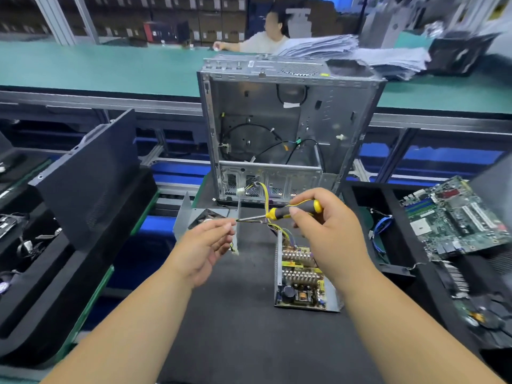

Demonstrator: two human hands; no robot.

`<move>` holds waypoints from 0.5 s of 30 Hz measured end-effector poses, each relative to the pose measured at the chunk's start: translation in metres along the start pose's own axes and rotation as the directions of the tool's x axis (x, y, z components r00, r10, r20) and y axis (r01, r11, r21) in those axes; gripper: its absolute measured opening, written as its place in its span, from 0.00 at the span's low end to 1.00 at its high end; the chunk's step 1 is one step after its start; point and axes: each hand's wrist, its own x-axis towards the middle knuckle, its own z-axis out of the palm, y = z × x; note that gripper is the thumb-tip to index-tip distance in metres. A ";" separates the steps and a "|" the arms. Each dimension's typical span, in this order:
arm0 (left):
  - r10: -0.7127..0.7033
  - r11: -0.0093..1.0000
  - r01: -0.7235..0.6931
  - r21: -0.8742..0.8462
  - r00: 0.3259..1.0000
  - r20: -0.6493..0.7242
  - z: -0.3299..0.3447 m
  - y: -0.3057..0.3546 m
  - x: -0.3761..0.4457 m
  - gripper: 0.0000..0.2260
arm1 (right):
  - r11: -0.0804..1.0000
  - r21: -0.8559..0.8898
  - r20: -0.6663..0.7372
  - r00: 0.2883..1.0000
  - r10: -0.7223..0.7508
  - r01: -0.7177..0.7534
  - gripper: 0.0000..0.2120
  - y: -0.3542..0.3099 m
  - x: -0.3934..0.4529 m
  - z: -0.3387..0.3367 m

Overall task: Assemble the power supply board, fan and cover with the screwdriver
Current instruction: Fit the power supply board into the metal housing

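The right hand (327, 225) gripped the screwdriver (293, 210); the left hand's (205, 245) fingers (225, 227) pinched at its tip. The power supply board (300, 275) lay just below. Any screw could drop among the wires.

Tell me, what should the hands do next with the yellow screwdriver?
Probably bring the screwdriver down to the power supply board, since the right hand grips it in the air while the left hand touches its tip, and the board lies uncovered.
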 end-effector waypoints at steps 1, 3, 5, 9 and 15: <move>-0.013 1.000 0.013 -0.017 1.000 0.008 0.006 -0.003 -0.001 0.05 | 1.000 0.005 -0.007 1.000 0.007 -0.007 0.04 0.001 -0.004 -0.005; -0.041 0.999 0.041 -0.027 0.999 0.014 0.017 -0.009 -0.002 0.04 | 1.000 0.008 -0.015 0.999 0.029 -0.029 0.04 0.004 -0.010 -0.013; -0.068 0.998 0.068 -0.018 0.997 0.021 0.027 -0.016 -0.002 0.02 | 0.999 0.011 -0.027 0.998 0.050 -0.049 0.05 0.007 -0.016 -0.020; -0.096 0.995 0.094 0.033 0.995 0.041 0.038 -0.026 -0.004 0.02 | 0.996 0.044 -0.045 0.996 0.074 -0.072 0.07 0.010 -0.028 -0.029; -0.075 0.996 0.073 0.042 0.995 0.068 0.041 -0.033 -0.010 0.03 | 0.995 0.016 -0.061 0.994 0.095 -0.094 0.05 0.014 -0.040 -0.039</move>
